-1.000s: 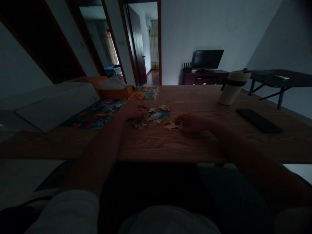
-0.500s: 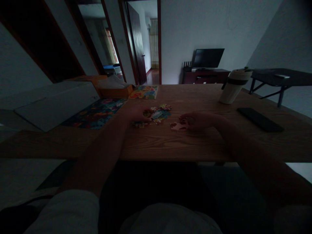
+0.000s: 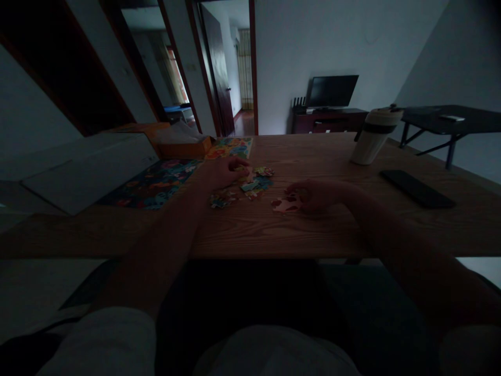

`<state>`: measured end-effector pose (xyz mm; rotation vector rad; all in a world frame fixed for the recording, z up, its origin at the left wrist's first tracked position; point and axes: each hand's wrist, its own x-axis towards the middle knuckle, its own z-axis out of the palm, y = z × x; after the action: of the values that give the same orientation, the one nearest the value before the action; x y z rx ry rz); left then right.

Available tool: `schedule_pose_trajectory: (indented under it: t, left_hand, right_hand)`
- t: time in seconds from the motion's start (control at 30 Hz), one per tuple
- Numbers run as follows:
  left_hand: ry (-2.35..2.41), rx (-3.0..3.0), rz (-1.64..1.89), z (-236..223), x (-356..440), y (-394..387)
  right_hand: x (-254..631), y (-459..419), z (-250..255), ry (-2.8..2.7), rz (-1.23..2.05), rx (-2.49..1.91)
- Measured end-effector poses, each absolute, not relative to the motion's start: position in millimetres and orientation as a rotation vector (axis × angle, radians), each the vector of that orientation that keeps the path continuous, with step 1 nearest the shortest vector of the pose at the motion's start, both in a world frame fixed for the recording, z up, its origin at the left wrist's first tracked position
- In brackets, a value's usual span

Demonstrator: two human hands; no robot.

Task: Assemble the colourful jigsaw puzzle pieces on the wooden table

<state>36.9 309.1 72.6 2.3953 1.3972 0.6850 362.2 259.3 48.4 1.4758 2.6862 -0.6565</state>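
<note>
On the brown wooden table (image 3: 352, 219), the left hand (image 3: 223, 173) is reaching into the heap of small colourful jigsaw pieces (image 3: 252, 184), fingers curled; whether they are pinching a piece cannot be told. The right hand (image 3: 317, 194) is resting just beside it, fingertips touching the joined pink-and-red puzzle section (image 3: 285, 203), not gripping it.
</note>
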Motion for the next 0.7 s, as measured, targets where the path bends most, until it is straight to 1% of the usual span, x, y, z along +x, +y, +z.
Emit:
schedule_pose_trajectory:
  t: [0.13, 0.33, 0.47, 0.7]
  left_hand:
    - [1.32, 2.383, 0.635, 70, 51, 302]
    - [1.135, 2.392, 0.597, 52, 56, 310]
    - [0.979, 2.308, 0.463, 50, 62, 306]
    - [0.946, 2.377, 0.326, 49, 76, 292]
  right_hand:
    - [362, 260, 49, 2.672, -0.675, 1.491]
    - [366, 263, 49, 2.649, -0.677, 1.539]
    - [373, 268, 45, 2.662, -0.669, 1.551]
    - [375, 269, 44, 2.649, -0.641, 1.561]
